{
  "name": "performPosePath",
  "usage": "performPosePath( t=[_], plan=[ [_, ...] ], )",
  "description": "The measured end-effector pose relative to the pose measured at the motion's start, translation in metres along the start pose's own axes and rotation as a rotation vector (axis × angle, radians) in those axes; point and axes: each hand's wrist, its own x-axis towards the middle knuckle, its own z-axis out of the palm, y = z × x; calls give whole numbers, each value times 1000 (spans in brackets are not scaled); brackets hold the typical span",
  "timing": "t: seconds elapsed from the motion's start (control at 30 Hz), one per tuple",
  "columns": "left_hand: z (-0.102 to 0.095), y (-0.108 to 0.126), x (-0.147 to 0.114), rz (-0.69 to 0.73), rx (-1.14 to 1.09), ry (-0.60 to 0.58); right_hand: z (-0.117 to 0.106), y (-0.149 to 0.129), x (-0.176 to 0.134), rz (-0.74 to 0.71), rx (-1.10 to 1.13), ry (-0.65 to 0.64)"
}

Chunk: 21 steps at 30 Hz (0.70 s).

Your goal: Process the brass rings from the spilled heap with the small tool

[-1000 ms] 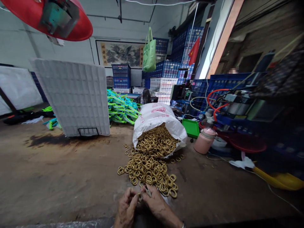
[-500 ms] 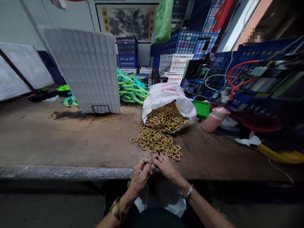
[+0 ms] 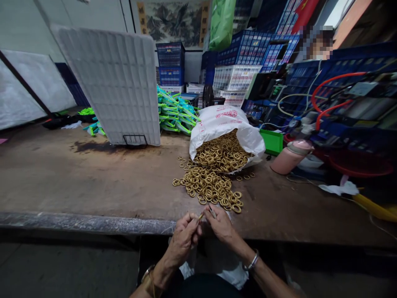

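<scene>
View dipped | hands (image 3: 182, 236) pinch ring (image 3: 201, 216), slim tool (image 3: 212, 212) | sack (image 3: 221, 118) holds rings (image 3: 221, 153), more outside

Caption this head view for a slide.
Left hand pinches a golden ring, right hand holds a small tool, near a white sack of rings.

left hand (image 3: 183, 236): thumb pressed toward forefinger, other fingers curled | right hand (image 3: 221, 225): fingers bent, closed | fingertips of both hands close together | left forearm (image 3: 161, 271) slants in from near left | right forearm (image 3: 267, 274) from near right
</scene>
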Motion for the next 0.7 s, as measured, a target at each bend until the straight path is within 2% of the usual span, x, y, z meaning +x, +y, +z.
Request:
performPosePath(
  t=[0.13, 0.27, 0.47, 0.7],
  plan=[
    [-1, 0, 5, -18, 24, 50, 4, 1, -7, -102, -227, -95],
    [0, 2, 10, -35, 75, 114, 5, -2, -8, -111, -359, -124],
    [2, 5, 16, -55, 95, 131, 6, 4, -3, -126, -418, -137],
    [-1, 3, 20, -54, 125, 177, 7, 0, 1, -78, -466, -158]
  ],
)
